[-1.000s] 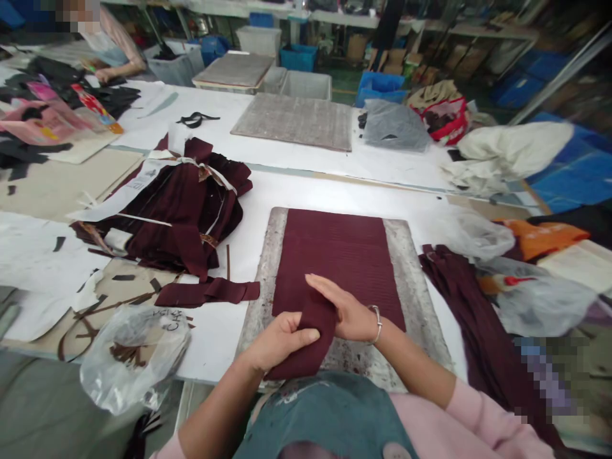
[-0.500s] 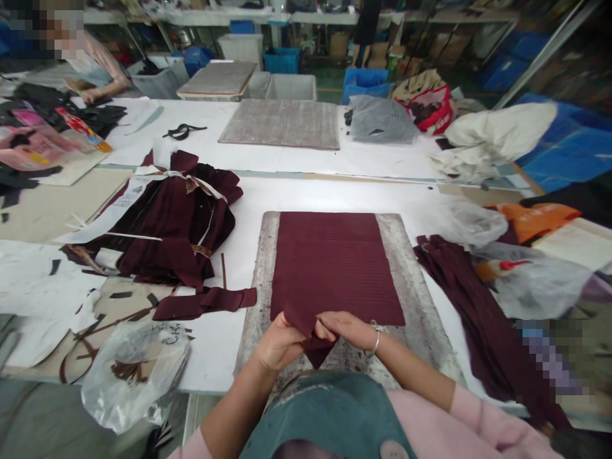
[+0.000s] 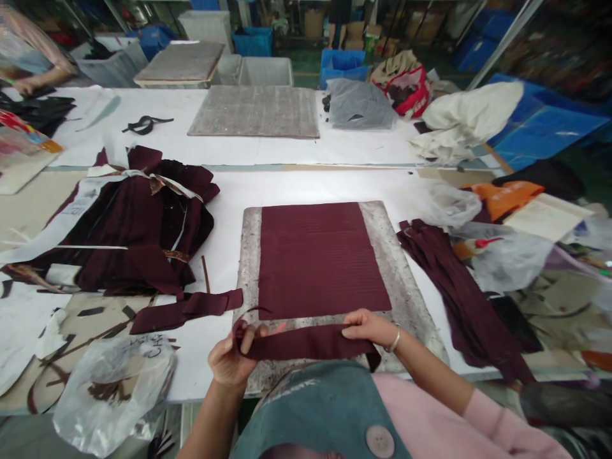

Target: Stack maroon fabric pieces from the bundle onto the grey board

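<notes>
fabric panel (image 3: 318, 258) on board (image 3: 387, 248), strip (image 3: 306, 343) before it, bundle (image 3: 143, 229) left

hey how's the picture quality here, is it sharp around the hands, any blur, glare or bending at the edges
Head view: even, soft light with no hard shadows; the maroon strip between the left hand and right hand is fairly sharp, as is the ribbed maroon panel; the table edges bow from wide-angle distortion; the clear plastic bag shows mild sheen; the far right corner is soft and smeared.

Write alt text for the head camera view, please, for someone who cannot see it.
A person's left hand and right hand hold a maroon fabric strip stretched between them, over a grey board bearing a flat maroon fabric panel.
</notes>
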`<action>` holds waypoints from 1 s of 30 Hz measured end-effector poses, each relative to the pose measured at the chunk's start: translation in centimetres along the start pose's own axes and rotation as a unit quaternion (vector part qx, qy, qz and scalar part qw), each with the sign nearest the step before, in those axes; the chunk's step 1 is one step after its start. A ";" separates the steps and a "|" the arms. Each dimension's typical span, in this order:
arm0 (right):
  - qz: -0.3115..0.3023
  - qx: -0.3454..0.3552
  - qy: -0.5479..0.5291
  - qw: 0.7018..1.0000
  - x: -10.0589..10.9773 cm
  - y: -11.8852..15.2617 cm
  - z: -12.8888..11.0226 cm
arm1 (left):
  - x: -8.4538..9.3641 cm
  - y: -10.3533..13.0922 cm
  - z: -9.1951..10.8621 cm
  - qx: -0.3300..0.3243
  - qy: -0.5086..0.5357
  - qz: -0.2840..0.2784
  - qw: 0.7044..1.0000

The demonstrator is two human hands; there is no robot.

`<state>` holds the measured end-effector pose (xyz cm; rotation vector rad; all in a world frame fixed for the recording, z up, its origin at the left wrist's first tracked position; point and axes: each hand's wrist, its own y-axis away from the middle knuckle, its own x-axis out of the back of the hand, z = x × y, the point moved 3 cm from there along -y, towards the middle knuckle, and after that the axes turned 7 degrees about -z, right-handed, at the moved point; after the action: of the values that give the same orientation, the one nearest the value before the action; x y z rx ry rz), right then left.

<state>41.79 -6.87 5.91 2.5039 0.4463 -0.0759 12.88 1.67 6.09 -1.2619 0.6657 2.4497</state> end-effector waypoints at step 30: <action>0.218 -0.142 0.087 0.962 15.1 5.0 9.2 | 10.2 -7.1 -2.0 0.169 -0.674 0.068 0.716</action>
<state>58.09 -11.38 -1.33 2.2723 -0.0343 0.3596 11.75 7.17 -5.11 0.8095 0.6355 2.3556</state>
